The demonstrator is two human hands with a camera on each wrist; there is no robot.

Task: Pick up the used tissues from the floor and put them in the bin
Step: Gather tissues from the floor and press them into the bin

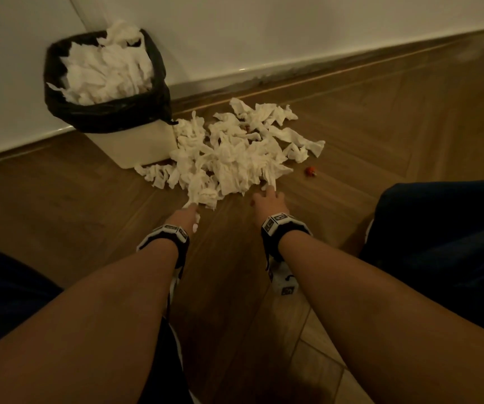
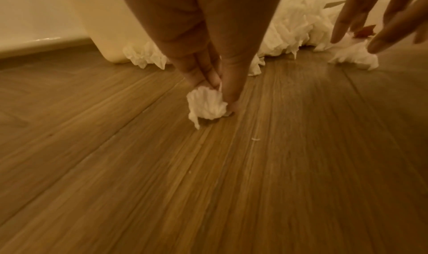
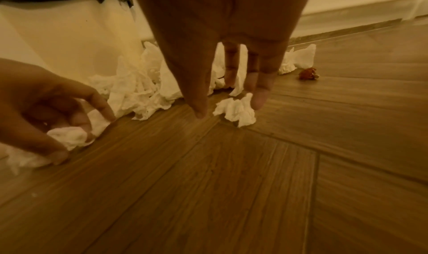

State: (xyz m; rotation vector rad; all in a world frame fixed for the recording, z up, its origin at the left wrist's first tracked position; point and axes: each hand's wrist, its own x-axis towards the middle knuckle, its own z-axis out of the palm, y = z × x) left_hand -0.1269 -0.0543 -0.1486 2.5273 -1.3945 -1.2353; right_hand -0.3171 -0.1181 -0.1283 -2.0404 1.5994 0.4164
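A heap of crumpled white tissues (image 1: 235,150) lies on the wooden floor beside the white bin (image 1: 135,144), whose black liner (image 1: 109,112) is piled high with tissues. My left hand (image 1: 189,212) reaches the heap's near edge and pinches a small crumpled tissue (image 2: 207,106) between thumb and fingers, down at the floor. My right hand (image 1: 268,196) hovers at the heap's near right edge with straight, spread fingers (image 3: 260,97) just over a loose tissue (image 3: 236,110), holding nothing.
A small red scrap (image 1: 311,171) lies on the floor right of the heap. The bin stands in a wall corner with a skirting board (image 1: 293,74) behind. My knees in dark clothing (image 1: 444,228) flank both arms. Bare floor (image 1: 229,287) lies nearer me.
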